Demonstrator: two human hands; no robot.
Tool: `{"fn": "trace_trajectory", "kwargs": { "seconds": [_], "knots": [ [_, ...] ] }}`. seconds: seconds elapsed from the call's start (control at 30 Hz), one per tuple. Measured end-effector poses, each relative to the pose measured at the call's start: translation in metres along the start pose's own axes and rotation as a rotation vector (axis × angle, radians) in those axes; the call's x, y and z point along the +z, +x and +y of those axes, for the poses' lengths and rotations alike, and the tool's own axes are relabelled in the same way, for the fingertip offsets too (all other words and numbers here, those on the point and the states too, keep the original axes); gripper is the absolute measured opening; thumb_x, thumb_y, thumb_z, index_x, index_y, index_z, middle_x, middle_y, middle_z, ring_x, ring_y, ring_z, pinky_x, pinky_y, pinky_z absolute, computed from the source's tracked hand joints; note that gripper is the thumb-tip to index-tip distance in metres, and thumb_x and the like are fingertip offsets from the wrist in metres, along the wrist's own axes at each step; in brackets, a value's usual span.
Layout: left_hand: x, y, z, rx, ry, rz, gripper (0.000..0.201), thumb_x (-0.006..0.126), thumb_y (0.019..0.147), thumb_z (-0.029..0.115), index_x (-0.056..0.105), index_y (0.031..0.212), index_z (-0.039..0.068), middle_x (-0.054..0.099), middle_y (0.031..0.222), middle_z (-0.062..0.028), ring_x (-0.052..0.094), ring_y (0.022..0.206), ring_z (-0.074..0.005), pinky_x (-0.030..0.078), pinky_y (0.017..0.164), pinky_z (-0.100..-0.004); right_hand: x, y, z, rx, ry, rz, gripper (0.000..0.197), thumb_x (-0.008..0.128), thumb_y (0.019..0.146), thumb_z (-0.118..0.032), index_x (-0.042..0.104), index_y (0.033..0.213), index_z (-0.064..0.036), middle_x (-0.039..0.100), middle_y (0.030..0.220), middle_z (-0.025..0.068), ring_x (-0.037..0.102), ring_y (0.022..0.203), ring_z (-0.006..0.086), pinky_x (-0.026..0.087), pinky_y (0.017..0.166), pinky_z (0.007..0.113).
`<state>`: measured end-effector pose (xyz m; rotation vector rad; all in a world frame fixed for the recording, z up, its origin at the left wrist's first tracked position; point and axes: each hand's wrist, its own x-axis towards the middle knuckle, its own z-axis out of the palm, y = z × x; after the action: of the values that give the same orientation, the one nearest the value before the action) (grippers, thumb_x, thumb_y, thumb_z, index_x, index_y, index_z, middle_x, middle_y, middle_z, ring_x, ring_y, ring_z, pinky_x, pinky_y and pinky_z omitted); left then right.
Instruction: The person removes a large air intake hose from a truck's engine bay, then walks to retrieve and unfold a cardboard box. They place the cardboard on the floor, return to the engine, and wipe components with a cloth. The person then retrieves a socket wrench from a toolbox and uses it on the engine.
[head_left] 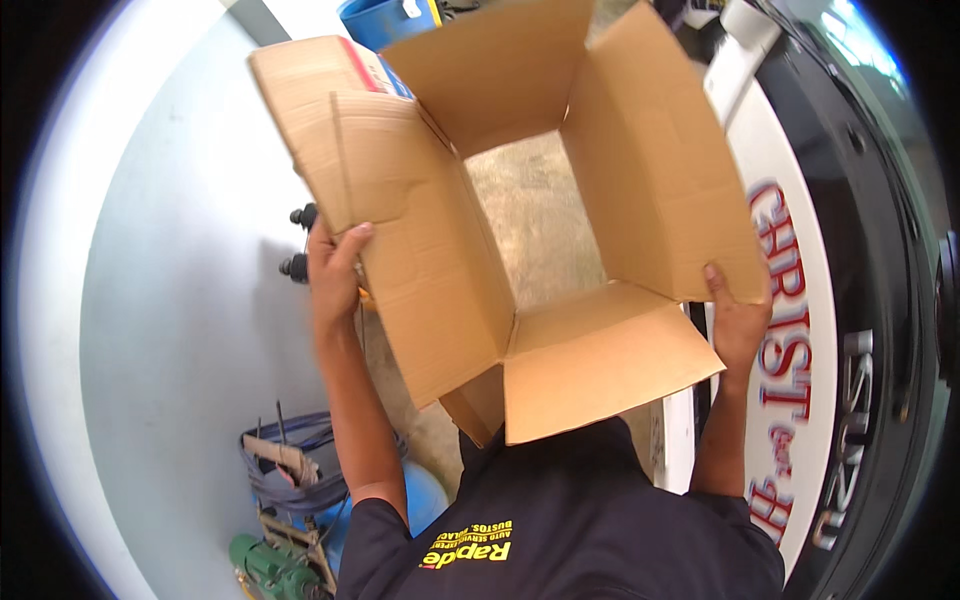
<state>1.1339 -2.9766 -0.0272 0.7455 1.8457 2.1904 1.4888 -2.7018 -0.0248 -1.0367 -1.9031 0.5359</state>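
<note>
A brown cardboard box (660, 190) is held up in front of me, with both its top and bottom open, so the floor shows through it. My left hand (336, 262) grips the edge of its left flap, thumb on the inner face. At the right side, my right hand (738, 318) pinches the lower corner of the right flap, with the thumb in front. The near flap (610, 375) folds out toward my body. Red and blue print marks the far left corner of the box. The fingers behind the cardboard are hidden.
A pale wall (180, 280) runs along my left. At lower left stand a coiled dark hose (300, 465), a green motor (275, 568) and a blue tank (425, 495). A blue bin (385, 22) is at the far side. A black and white vehicle (860, 330) is close on the right.
</note>
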Motion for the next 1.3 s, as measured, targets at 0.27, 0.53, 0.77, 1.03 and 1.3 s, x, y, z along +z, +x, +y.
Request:
{"fn": "trace_trajectory", "kwargs": {
  "seconds": [0.27,0.53,0.77,1.03,1.3],
  "knots": [
    [0.091,0.234,-0.096,0.222,0.346,-0.385,0.056,0.059,0.091,0.006,0.048,0.145,-0.001,0.072,0.101,-0.0114,0.063,0.076,-0.0127,0.054,0.071,-0.0289,0.189,0.199,-0.101,-0.818,-0.204,-1.24,0.097,0.084,0.075,-0.022,0.033,0.155,-0.0031,0.022,0.162,0.0275,0.023,0.15,0.045,0.024,0.123,0.049],
    [0.176,0.428,-0.097,0.462,0.495,-0.637,0.094,0.052,0.086,0.003,0.003,0.164,0.023,0.063,0.116,-0.0342,0.064,0.086,-0.05,0.05,0.077,-0.0548,0.414,0.461,-0.081,-0.538,-0.652,-0.354,0.115,0.089,0.071,-0.022,0.018,0.159,-0.0024,0.025,0.159,0.03,0.027,0.148,0.0452,0.028,0.122,0.048],
    [0.215,0.615,-0.16,0.321,0.518,-0.779,0.072,0.052,0.09,-0.001,0.036,0.157,0.019,0.064,0.124,-0.0284,0.064,0.093,-0.0471,0.051,0.086,-0.0456,0.557,0.587,-0.025,-0.329,-0.528,-0.251,0.077,0.087,0.074,-0.026,0.048,0.14,-0.0171,0.061,0.123,0.0146,0.062,0.112,0.0353,0.051,0.092,0.046],
    [0.277,0.858,-0.251,0.131,0.732,-0.355,0.05,0.054,0.092,0.004,0.061,0.14,0.019,0.065,0.127,-0.0172,0.067,0.102,-0.0388,0.054,0.089,-0.0447,0.689,0.739,-0.026,-0.684,-0.462,-0.182,0.005,0.07,0.087,-0.019,0.069,0.092,-0.0202,0.059,0.082,0.0024,0.064,0.076,0.0234,0.052,0.066,0.039],
    [0.376,1.029,-0.286,0.308,0.838,-0.139,0.054,0.075,0.088,0.025,0.062,0.138,0.013,0.065,0.118,-0.0147,0.068,0.096,-0.0357,0.055,0.082,-0.0437,0.821,0.882,-0.081,-0.91,-0.503,-0.356,0.013,0.066,0.079,-0.009,0.066,0.087,-0.0181,0.062,0.086,0.0005,0.065,0.081,0.0192,0.051,0.07,0.037]
  ]
}}
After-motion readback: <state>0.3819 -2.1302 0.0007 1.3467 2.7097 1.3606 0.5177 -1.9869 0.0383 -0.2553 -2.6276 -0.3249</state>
